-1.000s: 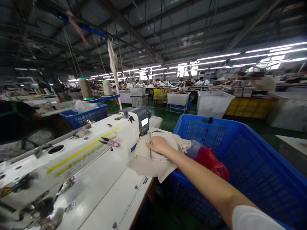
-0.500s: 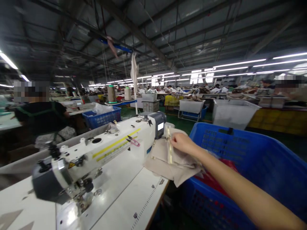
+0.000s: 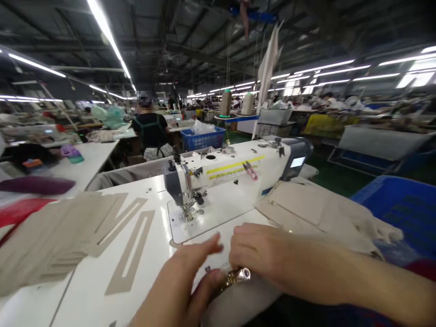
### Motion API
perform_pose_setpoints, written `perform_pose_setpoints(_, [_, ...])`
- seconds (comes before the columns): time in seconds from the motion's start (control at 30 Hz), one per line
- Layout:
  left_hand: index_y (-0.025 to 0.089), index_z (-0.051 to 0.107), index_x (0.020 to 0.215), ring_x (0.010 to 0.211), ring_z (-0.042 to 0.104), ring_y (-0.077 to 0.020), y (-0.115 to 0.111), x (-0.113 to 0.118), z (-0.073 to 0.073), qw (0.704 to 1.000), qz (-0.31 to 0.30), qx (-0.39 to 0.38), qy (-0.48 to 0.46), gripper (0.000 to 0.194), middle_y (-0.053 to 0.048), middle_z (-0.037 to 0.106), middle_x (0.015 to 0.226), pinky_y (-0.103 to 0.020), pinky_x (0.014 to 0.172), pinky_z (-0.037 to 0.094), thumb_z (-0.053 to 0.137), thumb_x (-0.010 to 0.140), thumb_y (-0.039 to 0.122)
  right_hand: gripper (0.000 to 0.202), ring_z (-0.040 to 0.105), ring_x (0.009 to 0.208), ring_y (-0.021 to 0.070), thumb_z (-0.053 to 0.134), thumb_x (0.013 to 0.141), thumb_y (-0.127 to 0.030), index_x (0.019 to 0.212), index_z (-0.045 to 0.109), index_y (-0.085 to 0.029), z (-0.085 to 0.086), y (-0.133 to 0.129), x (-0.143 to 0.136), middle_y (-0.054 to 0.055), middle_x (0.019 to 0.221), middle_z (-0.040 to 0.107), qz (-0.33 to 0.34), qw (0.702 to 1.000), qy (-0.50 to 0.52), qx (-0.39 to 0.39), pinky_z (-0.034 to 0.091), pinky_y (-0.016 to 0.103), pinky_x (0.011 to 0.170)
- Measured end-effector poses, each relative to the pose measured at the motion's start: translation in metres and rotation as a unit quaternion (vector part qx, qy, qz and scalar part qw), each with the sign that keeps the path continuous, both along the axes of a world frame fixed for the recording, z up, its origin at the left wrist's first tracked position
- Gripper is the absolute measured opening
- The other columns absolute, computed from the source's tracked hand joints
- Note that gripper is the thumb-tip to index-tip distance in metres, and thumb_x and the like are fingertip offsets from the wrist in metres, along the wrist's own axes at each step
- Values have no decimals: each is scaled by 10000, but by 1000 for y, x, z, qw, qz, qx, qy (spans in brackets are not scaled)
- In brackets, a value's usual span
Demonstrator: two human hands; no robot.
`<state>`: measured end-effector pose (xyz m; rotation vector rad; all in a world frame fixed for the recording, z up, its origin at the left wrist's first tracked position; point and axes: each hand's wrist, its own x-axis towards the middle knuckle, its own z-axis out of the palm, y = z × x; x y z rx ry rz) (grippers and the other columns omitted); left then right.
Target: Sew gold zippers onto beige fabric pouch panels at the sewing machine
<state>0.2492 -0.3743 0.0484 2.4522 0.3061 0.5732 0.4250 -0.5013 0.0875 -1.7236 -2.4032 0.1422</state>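
Note:
A beige fabric piece (image 3: 243,302) with a gold metal zipper (image 3: 235,278) is low in front of me, at the table's near edge. My right hand (image 3: 260,250) is closed on it, fingers curled over the zipper's upper side. From the left, my left hand (image 3: 190,272) grips the zipper's other end with its lower fingers, while its uppermost digit stands clear. Much of the piece is hidden beneath both hands. Just beyond them stands a white sewing machine (image 3: 235,170), a small pink-handled thread snipper (image 3: 250,170) on its arm.
Beige cut strips and frame-shaped pieces (image 3: 131,252) lie left on the white table (image 3: 156,272). More beige fabric (image 3: 316,204) is heaped right of the machine, near a blue basket (image 3: 391,195). Thread cones (image 3: 226,103) stand behind; a co-worker (image 3: 150,127) sits farther back.
The view has swung left. My right hand has come from the fabric pile beside the machine to the near table edge with the zippered piece. My left hand has entered and meets it.

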Motion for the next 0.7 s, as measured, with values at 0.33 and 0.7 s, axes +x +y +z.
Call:
perform_pose_setpoints(0.33, [145,574,1044,751,628,-204,11,7,-79,825,108,-552,-51,459,-61,679,820,-282,687,469,627,755,497,107,567,892,203,483,894,-264,916,552,-185,-71,18,31,77,933,617,-255,906,126,314,421,329,794])
perform_pose_setpoints(0.7, [197,319,1380,1100,551,-262,19,-30,-139,930,156,-331,17,651,-140,450,1347,-348,821,514,534,787,358,110,562,696,184,536,807,-296,766,536,-193,-147,54,10,20,721,597,-421,877,232,14,378,283,634])
